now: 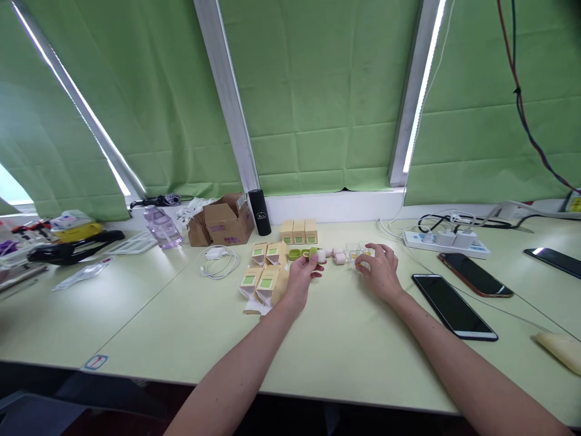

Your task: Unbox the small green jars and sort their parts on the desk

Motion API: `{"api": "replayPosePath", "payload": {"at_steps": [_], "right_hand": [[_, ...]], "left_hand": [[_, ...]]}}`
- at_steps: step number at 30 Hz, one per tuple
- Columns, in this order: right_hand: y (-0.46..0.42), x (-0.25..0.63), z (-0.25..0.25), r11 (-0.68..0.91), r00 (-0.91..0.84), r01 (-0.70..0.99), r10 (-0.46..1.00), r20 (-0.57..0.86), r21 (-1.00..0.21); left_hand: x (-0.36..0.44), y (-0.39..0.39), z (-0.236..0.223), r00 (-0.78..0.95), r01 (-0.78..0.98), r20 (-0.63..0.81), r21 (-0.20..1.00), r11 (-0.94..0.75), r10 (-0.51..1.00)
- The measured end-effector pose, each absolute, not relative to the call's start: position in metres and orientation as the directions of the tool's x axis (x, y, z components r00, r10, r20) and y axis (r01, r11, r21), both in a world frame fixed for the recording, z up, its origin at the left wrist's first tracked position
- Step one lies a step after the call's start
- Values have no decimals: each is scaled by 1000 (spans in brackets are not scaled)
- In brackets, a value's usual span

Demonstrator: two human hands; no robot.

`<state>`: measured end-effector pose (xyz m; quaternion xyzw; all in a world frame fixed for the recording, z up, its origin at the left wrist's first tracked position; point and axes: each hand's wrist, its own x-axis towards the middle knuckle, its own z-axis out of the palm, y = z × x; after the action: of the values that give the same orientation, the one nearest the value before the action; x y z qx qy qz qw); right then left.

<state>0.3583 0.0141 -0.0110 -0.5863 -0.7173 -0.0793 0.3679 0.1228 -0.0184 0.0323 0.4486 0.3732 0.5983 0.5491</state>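
My left hand (300, 280) is closed on a small green-and-white piece (320, 256), pinched between thumb and fingers. Just behind it are small green pieces (294, 254), and small pink pieces (338, 257) lie between the two hands. My right hand (382, 271) has its fingers curled round the edge of a small clear plastic container (353, 253) with something yellow by it; the fingertips are partly hidden. Left of my left hand stand several opened cream boxes (267, 283) with green labels. Three more cream boxes (298, 231) stand in a row behind.
A cardboard box (229, 221), a black cylinder (259, 213) and a purple bottle (163, 229) stand at the back. A coiled white cable (219, 261) lies at left. To the right are a power strip (447, 243), a white-edged phone (454, 306) and a brown-edged phone (475, 274).
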Motion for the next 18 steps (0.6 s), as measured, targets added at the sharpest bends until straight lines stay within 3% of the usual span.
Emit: {"api": "replayPosePath", "payload": {"at_steps": [9,18], "right_hand": [[19,359,-17,257,-30,910,822,568,-324],[23,360,-22,246,11,907,798,603,-341]], "left_hand": [[124,-19,33,18,-319,124,941,-112,992],[124,-19,33,16,-314,122,943,-111,992]]}}
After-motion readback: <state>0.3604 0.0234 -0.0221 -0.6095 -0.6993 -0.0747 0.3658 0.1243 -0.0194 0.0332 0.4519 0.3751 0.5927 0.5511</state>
